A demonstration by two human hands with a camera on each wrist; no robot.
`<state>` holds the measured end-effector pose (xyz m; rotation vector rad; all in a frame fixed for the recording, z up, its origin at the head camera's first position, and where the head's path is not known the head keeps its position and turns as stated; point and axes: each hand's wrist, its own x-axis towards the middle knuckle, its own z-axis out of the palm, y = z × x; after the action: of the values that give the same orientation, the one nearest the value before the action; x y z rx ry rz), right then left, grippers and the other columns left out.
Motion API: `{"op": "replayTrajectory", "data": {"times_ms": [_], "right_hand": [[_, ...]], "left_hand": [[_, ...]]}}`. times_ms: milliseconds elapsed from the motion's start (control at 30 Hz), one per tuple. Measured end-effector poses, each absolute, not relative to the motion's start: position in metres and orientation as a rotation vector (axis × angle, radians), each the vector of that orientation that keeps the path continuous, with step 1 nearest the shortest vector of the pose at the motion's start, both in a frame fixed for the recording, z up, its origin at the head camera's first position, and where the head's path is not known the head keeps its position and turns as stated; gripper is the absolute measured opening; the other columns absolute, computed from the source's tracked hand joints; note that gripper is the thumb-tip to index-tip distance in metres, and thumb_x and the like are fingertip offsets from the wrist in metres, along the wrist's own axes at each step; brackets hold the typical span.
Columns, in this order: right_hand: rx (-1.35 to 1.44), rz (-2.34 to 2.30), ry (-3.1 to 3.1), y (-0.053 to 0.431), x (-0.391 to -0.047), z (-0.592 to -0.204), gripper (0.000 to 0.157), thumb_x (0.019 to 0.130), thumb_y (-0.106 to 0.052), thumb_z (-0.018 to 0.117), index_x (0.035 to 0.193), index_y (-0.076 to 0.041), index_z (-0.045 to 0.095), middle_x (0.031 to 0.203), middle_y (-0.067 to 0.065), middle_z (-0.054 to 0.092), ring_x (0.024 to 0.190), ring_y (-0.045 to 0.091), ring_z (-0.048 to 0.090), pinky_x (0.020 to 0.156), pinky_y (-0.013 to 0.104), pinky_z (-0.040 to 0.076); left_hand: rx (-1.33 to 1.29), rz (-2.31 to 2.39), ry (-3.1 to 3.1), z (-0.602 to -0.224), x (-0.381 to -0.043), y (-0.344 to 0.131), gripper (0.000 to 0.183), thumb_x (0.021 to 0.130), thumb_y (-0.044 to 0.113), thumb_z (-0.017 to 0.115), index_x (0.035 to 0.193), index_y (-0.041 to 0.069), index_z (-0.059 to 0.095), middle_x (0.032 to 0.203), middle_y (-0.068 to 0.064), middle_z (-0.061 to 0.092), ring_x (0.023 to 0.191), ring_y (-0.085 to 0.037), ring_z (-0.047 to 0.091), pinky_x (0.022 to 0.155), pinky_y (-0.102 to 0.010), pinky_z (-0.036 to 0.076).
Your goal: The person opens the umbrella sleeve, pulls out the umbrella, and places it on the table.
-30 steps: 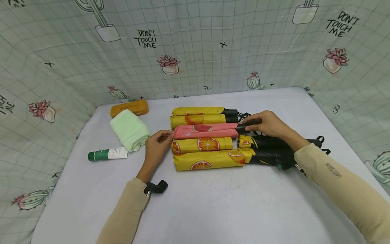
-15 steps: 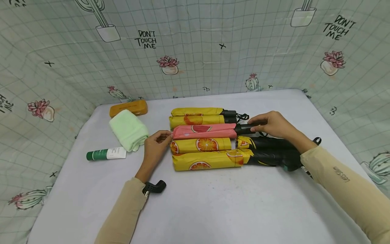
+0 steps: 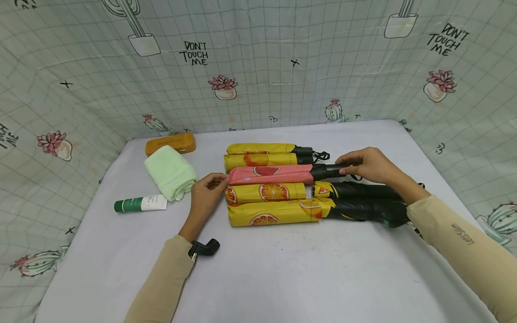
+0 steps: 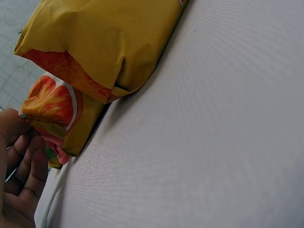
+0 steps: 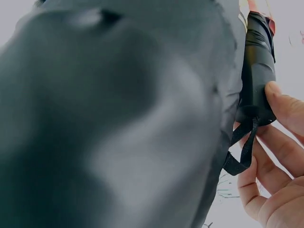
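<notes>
A folding umbrella in a pink watermelon-print sleeve (image 3: 270, 175) lies across the middle of the row. At its left end the thumb and fingertips of my left hand (image 3: 206, 195) pinch the sleeve. My right hand (image 3: 371, 168) grips the black handle (image 5: 259, 85) between thumb and fingers, and a black strap (image 5: 244, 152) hangs from it. In front lie a yellow orange-print sleeve (image 3: 274, 193) with a black umbrella (image 3: 363, 190) beyond its end, and a longer yellow sleeve (image 3: 266, 215) with a black umbrella (image 3: 363, 210) sticking out. Yellow umbrellas with black handles (image 3: 262, 159) lie behind.
On the left are a folded pale green towel (image 3: 171, 172), an orange-brown case (image 3: 171, 143) and a green-and-white tube (image 3: 139, 203), all on the white table (image 3: 307, 273). A cactus-print cloth (image 3: 258, 58) hangs behind. A black umbrella fills much of the right wrist view.
My right hand has moved right with the black handle, and more black shows beyond the pink sleeve. My left hand stays at the sleeve's left end.
</notes>
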<state>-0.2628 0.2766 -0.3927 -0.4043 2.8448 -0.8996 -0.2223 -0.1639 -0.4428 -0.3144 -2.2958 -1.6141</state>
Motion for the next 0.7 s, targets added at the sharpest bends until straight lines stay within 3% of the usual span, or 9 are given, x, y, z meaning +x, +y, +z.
{"op": "replayTrajectory", "data": {"times_ms": [233, 700], "right_hand": [[-0.389, -0.884, 2.87, 0.285, -0.26, -0.392, 0.029, 0.093, -0.024, 0.074, 0.119, -0.01, 0.074, 0.112, 0.011, 0.072, 0.09, 0.022, 0.066, 0.072, 0.038, 0.049], [-0.388, -0.88, 2.894, 0.302, -0.255, -0.39, 0.031, 0.092, -0.025, 0.075, 0.119, -0.009, 0.073, 0.105, 0.011, 0.073, 0.081, 0.022, 0.066, 0.063, 0.031, 0.047]], "left_hand": [[-0.319, -1.631, -2.294, -0.441, -0.221, -0.163, 0.013, 0.091, 0.001, 0.072, 0.099, -0.01, 0.072, 0.092, -0.023, 0.071, 0.081, -0.03, 0.065, 0.07, -0.016, 0.049], [-0.316, -1.599, -2.309, -0.44, -0.222, -0.163, 0.013, 0.091, 0.001, 0.072, 0.099, -0.009, 0.072, 0.092, -0.023, 0.071, 0.081, -0.031, 0.065, 0.07, -0.016, 0.049]]}}
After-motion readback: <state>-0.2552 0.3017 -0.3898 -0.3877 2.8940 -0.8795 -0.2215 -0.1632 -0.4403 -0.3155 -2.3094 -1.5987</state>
